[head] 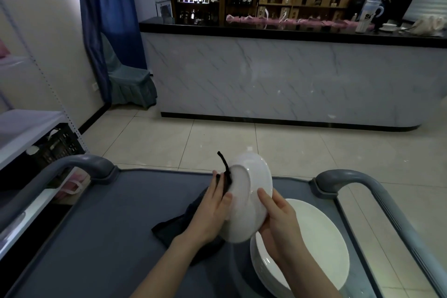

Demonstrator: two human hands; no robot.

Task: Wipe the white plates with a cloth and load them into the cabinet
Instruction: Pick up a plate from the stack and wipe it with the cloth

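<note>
I hold a white plate point(251, 191) tilted on edge above the grey cart top point(108, 237), its underside facing me. My right hand point(278, 218) grips the plate's lower right rim. My left hand point(212, 210) presses a dark cloth point(183, 222) against the plate's left side; the cloth hangs down behind my hand onto the cart, and a strip of it sticks up past the rim. A stack of white plates point(312, 244) lies on the cart's right side, partly hidden by my right arm. No cabinet interior is visible.
The cart has grey handles at left point(79, 162) and right point(358, 176). A white shelf unit with a black crate point(55, 147) stands left. A marble-fronted counter point(278, 75) crosses the room ahead, beyond tiled floor. A covered chair point(128, 80) stands by the blue curtain.
</note>
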